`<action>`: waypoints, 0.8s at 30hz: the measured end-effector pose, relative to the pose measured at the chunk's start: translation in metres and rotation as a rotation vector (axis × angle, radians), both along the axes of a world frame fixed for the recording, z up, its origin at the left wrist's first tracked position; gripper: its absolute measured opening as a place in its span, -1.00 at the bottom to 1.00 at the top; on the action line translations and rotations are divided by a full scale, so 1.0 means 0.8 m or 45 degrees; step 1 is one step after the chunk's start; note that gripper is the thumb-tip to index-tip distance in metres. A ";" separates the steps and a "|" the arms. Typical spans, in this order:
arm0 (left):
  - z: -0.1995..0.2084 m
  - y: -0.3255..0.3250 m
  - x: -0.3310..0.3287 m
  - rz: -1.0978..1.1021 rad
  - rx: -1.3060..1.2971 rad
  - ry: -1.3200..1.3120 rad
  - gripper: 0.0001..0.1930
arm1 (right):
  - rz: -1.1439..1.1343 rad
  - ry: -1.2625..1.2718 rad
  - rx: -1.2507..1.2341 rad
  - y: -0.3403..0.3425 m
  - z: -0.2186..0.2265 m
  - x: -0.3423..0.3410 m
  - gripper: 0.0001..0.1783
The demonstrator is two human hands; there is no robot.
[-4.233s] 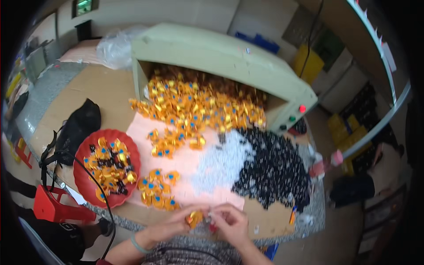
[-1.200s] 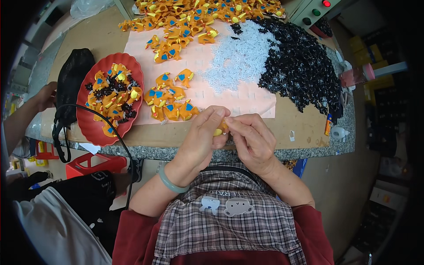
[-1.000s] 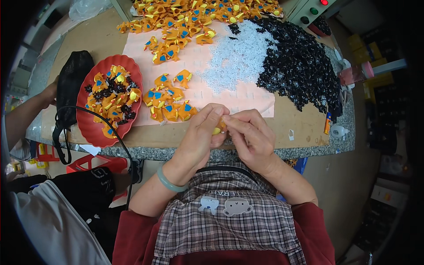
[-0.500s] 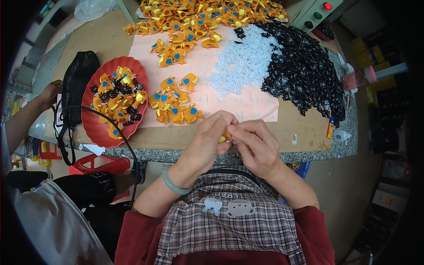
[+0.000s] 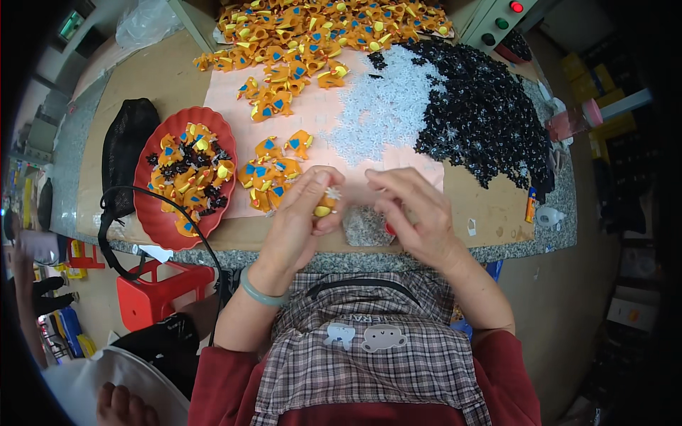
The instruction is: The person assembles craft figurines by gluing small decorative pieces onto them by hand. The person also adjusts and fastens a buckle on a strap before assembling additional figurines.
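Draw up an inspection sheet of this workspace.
Surface: pink sheet over cardboard on a speckled table.
Things: orange toy parts heaped at the back, white pieces mid-table, black pieces to the right.
Clutter: black mesh bag, small white bottle.
Hands: left hand holds one orange toy part with a white piece; right hand, fingers apart, nothing seen in it.
Cables: black cord across a red plate.
Surroundings: red stool, another person's hand.

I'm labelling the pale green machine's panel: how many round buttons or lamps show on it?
3: a red one nearest the picture's top edge, a green one below it, and a black one lowest. The machine runs out of frame, so others may be hidden.
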State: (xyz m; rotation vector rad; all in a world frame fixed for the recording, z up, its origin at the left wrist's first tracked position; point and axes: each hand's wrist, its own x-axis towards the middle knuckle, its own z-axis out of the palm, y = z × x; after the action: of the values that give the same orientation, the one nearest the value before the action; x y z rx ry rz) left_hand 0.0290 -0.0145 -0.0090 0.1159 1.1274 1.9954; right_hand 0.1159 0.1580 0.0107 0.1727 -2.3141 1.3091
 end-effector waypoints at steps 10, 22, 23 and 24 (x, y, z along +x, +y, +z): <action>-0.018 -0.003 -0.005 0.027 0.173 -0.037 -0.76 | -0.282 -0.179 0.430 0.069 -0.060 -0.030 -0.78; 0.004 -0.018 -0.028 0.213 -0.391 0.772 -0.78 | -0.427 -0.047 0.570 0.100 -0.062 0.001 -0.79; 0.000 -0.016 -0.030 0.304 -0.469 0.960 -0.78 | -0.532 -0.023 0.560 0.110 -0.061 0.002 -0.78; -0.002 -0.014 -0.032 0.396 -0.547 1.149 -0.78 | -0.531 -0.022 0.561 0.118 -0.056 0.003 -0.78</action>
State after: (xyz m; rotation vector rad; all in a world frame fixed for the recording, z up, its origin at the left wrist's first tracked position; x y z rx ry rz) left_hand 0.0036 -0.0253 -0.0108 0.7003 2.2302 1.9319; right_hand 0.1185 0.2527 -0.0344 -0.1746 -2.4491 0.5954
